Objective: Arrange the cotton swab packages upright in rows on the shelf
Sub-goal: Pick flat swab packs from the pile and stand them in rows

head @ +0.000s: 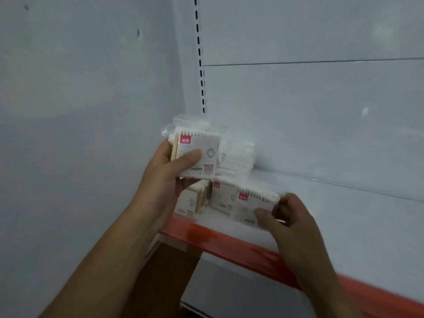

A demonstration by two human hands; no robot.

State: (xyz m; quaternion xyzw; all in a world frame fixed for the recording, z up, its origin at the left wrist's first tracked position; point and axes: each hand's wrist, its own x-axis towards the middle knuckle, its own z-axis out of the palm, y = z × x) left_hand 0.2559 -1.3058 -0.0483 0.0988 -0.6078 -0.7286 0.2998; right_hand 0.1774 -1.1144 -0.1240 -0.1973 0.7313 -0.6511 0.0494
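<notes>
Cotton swab packages (222, 196) stand clustered at the left end of the shelf (344, 214), close to the side wall (80, 134) and just behind the orange front lip (229, 241). The left hand (164, 180) holds a raised package (198, 154) clear of the shelf, thumb across its printed face, fingers curled behind, label upright. At four o'clock from it, the right hand (292, 222) pinches the front package (253, 206) by its right end, thumb on the face and fingers round the edge. This one sits near the lip with its swabs running vertically, cotton tips up. The blur hides whether its base is fully seated.

The standing row lies at ten o'clock from the right hand, touching the front package or nearly so, and bare shelf stretches away at three o'clock. The right hand is therefore nearer the row's open end. The raised package hangs at twelve o'clock over the leftmost standing ones, in front of a loose white pile (238, 157) by the back panel. The front package probably needs squaring against its neighbour first.
</notes>
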